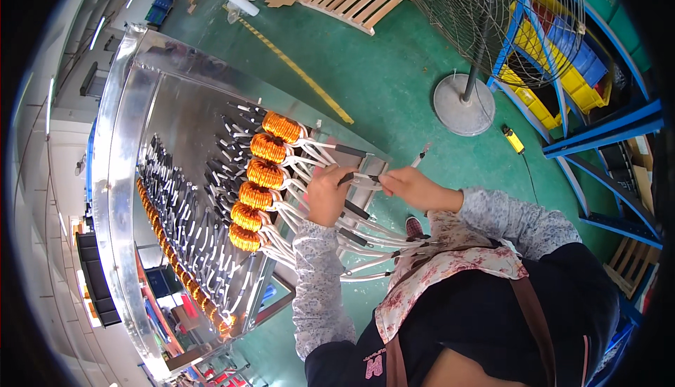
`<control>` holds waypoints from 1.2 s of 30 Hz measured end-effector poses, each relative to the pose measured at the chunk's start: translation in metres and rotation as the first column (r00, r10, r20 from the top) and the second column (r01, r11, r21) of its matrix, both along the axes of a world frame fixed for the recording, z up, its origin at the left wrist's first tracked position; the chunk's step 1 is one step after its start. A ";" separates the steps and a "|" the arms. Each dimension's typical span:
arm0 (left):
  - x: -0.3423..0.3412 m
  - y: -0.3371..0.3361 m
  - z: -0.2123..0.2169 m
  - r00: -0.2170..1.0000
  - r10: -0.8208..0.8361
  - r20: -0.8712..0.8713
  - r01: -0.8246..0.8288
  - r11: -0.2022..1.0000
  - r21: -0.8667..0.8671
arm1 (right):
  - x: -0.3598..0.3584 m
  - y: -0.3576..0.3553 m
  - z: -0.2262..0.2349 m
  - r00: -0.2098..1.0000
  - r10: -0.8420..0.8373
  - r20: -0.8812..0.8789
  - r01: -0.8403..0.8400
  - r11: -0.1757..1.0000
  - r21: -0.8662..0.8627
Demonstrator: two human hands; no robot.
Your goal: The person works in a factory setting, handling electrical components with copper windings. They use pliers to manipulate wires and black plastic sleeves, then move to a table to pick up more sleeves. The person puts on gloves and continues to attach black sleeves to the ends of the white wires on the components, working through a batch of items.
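Pinching a slim white black-sleeved cable (365, 179), bare left hand (328, 193) and right hand (415, 188), fingers closed on it, left fingertips partly hidden, crowded black-tipped white leads (184, 207) indistinct.

I see room for a hand over the green floor (394, 77), between the metal table (204, 63) and the round fan base (455, 114). Left of the left hand (328, 194), orange coils (264, 174) stand in the way; toward the person (478, 324), white leads (383, 239) crowd the gap.
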State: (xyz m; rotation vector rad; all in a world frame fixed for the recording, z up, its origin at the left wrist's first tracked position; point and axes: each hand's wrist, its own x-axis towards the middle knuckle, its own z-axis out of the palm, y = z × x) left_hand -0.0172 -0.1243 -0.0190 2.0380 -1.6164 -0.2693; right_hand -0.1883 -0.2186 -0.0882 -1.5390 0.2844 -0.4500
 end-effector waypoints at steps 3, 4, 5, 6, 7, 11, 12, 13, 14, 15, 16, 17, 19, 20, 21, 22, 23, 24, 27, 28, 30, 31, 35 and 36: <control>0.000 0.003 -0.002 1.000 0.013 -0.015 -0.013 1.000 0.001 | 0.014 -0.024 -0.009 0.769 0.467 0.437 -0.383 -0.211 0.899; -0.001 0.005 -0.001 1.000 0.015 -0.022 -0.015 1.000 0.002 | 0.016 -0.022 -0.008 0.793 0.464 0.395 -0.357 -0.171 0.918; -0.001 0.006 -0.001 0.999 0.024 -0.035 -0.024 1.000 0.001 | 0.022 -0.019 -0.003 0.813 0.463 0.352 -0.332 -0.128 0.935; -0.002 0.006 -0.001 0.999 0.023 -0.032 -0.022 1.000 0.011 | 0.025 -0.017 0.000 0.833 0.458 0.309 -0.305 -0.085 0.948; -0.003 0.006 0.000 0.999 0.019 -0.030 -0.018 1.000 0.021 | 0.024 -0.014 0.004 0.853 0.456 0.255 -0.290 0.008 0.957; 0.002 0.002 0.003 0.999 -0.032 -0.021 0.033 0.999 0.003 | 0.018 -0.013 0.039 0.923 0.384 0.018 -0.170 0.364 0.916; 0.005 0.002 0.002 0.999 -0.038 -0.026 0.037 0.999 -0.009 | 0.016 -0.013 0.045 0.936 0.348 -0.045 -0.121 0.440 0.890; 0.008 0.004 0.000 0.999 -0.045 -0.031 0.044 0.999 -0.020 | 0.018 -0.010 0.039 0.932 0.362 -0.021 -0.149 0.434 0.888; 0.009 0.001 0.001 0.997 -0.067 -0.037 0.066 0.997 -0.037 | 0.019 -0.009 0.028 0.932 0.362 0.000 -0.169 0.436 0.884; 0.009 -0.001 0.005 0.994 -0.101 -0.027 0.101 0.995 -0.026 | 0.019 -0.009 0.019 0.932 0.361 0.017 -0.186 0.440 0.879; 0.010 -0.004 0.005 0.992 -0.112 -0.050 0.109 0.993 -0.050 | 0.020 -0.010 0.014 0.938 0.341 0.058 -0.196 0.387 0.901; 0.011 -0.003 0.003 0.990 -0.116 -0.078 0.111 0.991 -0.071 | 0.020 -0.009 0.014 0.941 0.325 0.097 -0.209 0.329 0.921; 0.010 -0.001 0.007 0.976 -0.086 -0.200 0.088 0.996 0.000 | 0.017 -0.005 0.017 0.961 0.265 0.078 -0.167 0.331 0.929; 0.003 -0.001 0.015 0.962 -0.089 -0.258 0.090 0.996 -0.010 | 0.013 -0.002 0.026 0.977 0.212 0.014 -0.096 0.382 0.919; -0.006 0.000 0.026 0.944 -0.091 -0.318 0.090 0.996 -0.017 | 0.010 0.002 0.032 0.986 0.157 -0.051 -0.021 0.428 0.904; -0.010 0.002 0.031 0.921 -0.094 -0.377 0.092 0.995 -0.022 | 0.005 0.005 0.032 0.987 0.094 -0.130 0.064 0.511 0.857; -0.012 0.006 0.030 0.835 -0.158 -0.527 0.131 0.987 -0.088 | -0.003 0.010 0.031 0.979 0.024 -0.205 0.152 0.584 0.798; -0.014 0.011 0.028 0.722 -0.216 -0.658 0.154 0.976 -0.150 | -0.011 0.015 0.029 0.961 -0.044 -0.274 0.237 0.644 0.727; -0.022 0.029 0.029 0.160 -0.193 -0.968 0.307 0.942 -0.137 | -0.043 0.051 0.036 0.717 -0.578 -0.390 0.485 0.815 -0.317; -0.027 0.033 0.024 0.151 -0.159 -0.976 0.379 0.921 -0.091 | -0.057 0.065 0.034 0.702 -0.598 -0.388 0.500 0.801 -0.330; -0.041 0.039 0.021 0.160 -0.107 -0.981 0.518 0.856 -0.009 | -0.085 0.087 0.034 0.677 -0.639 -0.364 0.530 0.767 -0.361; -0.054 0.041 0.023 0.081 -0.098 -0.992 0.594 0.804 -0.030 | -0.099 0.100 0.036 0.689 -0.609 -0.393 0.537 0.793 -0.287; -0.104 0.050 0.025 0.009 0.104 -0.995 0.752 0.655 0.075 | -0.142 0.149 0.048 0.680 -0.629 -0.377 0.612 0.770 -0.183; -0.118 0.050 0.025 0.029 0.099 -0.995 0.770 0.632 0.085 | -0.154 0.162 0.049 0.652 -0.672 -0.351 0.647 0.734 -0.205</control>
